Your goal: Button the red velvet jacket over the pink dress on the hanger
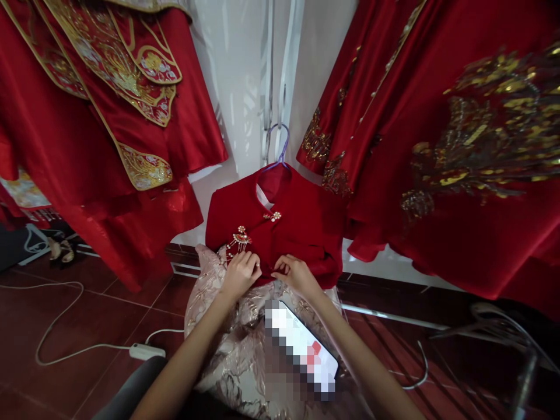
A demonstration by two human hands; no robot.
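Note:
A red jacket (301, 204) with a stand collar hangs from a purple hanger (286, 140), its lower part spread over pale, shiny patterned fabric (227, 379). My left hand (242, 272) is closed at the jacket's lower front, just below a beaded fan-shaped brooch (241, 238). Across the front opening, my right hand (296, 273) pinches the jacket near its lower edge. What lies under the fingertips is too small to make out. At the collar sits a pearl-like clasp (273, 216). Between my forearms lies a phone (306, 350) with a lit, blurred screen.
Red garments with gold embroidery hang at the left (144, 105) and the right (437, 175). A white power strip (147, 351) with a cable lies on the tiled floor (100, 315). Shoes (61, 252) stand at far left. Metal legs (525, 373) are at lower right.

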